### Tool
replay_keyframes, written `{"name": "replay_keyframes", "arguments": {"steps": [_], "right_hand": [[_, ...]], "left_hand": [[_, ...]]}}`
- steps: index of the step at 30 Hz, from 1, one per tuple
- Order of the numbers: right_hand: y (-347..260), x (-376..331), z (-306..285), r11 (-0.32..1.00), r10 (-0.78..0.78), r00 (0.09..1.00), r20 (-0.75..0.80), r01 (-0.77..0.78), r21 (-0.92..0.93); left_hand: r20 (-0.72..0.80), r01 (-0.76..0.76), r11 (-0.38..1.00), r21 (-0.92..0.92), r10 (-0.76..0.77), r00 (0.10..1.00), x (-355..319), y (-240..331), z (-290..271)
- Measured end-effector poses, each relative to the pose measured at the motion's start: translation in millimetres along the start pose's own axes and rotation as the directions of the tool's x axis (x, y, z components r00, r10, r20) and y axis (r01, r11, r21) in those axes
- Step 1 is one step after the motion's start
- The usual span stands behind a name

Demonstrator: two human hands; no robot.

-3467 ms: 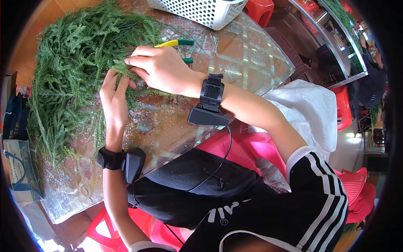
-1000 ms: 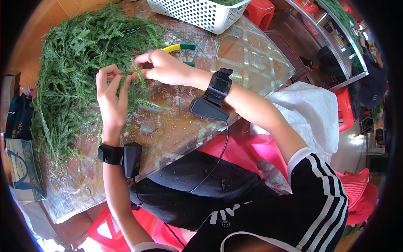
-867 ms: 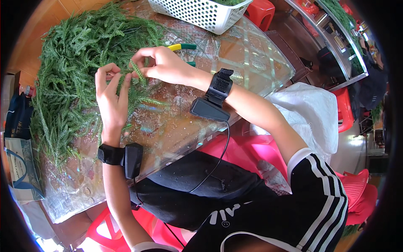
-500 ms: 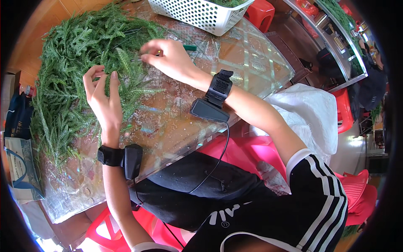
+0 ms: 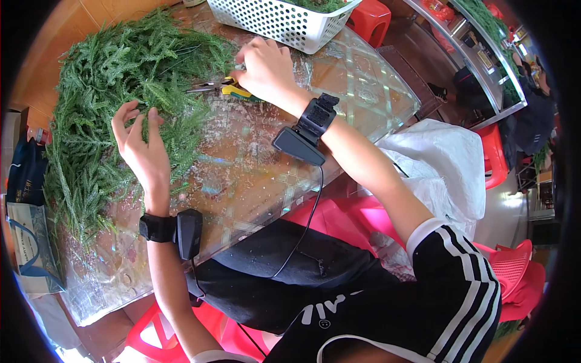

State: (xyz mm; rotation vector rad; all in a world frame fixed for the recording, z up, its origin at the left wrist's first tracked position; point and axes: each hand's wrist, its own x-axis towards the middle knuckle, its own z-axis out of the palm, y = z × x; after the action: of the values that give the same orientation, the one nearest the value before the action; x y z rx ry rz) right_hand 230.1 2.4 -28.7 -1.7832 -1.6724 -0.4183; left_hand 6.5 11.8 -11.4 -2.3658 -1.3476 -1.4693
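Note:
A green pine-like sprig [image 5: 184, 115] stands out in front of a large heap of similar greenery [image 5: 103, 91] at the table's left. Fingers of my left hand [image 5: 143, 148] curl in at the sprig's near side and seem to grip its stem; the exact contact is hidden. Pliers with yellow and green handles [image 5: 230, 89] lie on the table, jaws pointing left at the heap. Just beyond their handles is my right hand [image 5: 269, 68], its fingers bent and thumb apart, with nothing visible in it.
A white perforated basket [image 5: 272, 24] with greenery stands at the table's far edge. Green scraps and white flecks litter the tabletop [image 5: 242, 175]. A white sack [image 5: 442, 163] and a red stool [image 5: 369, 23] are to the right. Bags [image 5: 30, 236] stand at the left edge.
My right hand has moved up and right, off the pliers, which now lie in plain view on the table. My left hand and the sprig have shifted slightly left.

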Motion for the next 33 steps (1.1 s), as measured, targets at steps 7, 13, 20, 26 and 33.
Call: {"name": "replay_keyframes", "arguments": {"steps": [7,13,20,26,33], "right_hand": [[1,0,3,0.996,0.046,0.986,0.163,-0.034,-0.079],[-4,0,-6,0.991,0.027,0.942,0.334,0.019,-0.132],[-15,-8,-13,0.987,-0.146,0.957,0.249,0.158,-0.027],[-14,-14,-6,0.974,-0.194,0.953,0.231,0.215,-0.072],[-14,-16,-10,0.96,-0.235,0.93,0.282,0.268,-0.085]], "left_hand": [[0.013,0.034,0.998,-0.048,-0.034,0.999,-1,2,2],[0.011,0.028,0.999,-0.039,-0.027,1.0,-2,3,0],[0.041,0.049,0.998,-0.045,-0.047,0.998,-2,3,4],[0.076,0.049,0.999,-0.019,-0.048,0.996,-4,2,4],[0.097,0.075,0.996,-0.041,-0.07,0.993,-5,1,7]]}}
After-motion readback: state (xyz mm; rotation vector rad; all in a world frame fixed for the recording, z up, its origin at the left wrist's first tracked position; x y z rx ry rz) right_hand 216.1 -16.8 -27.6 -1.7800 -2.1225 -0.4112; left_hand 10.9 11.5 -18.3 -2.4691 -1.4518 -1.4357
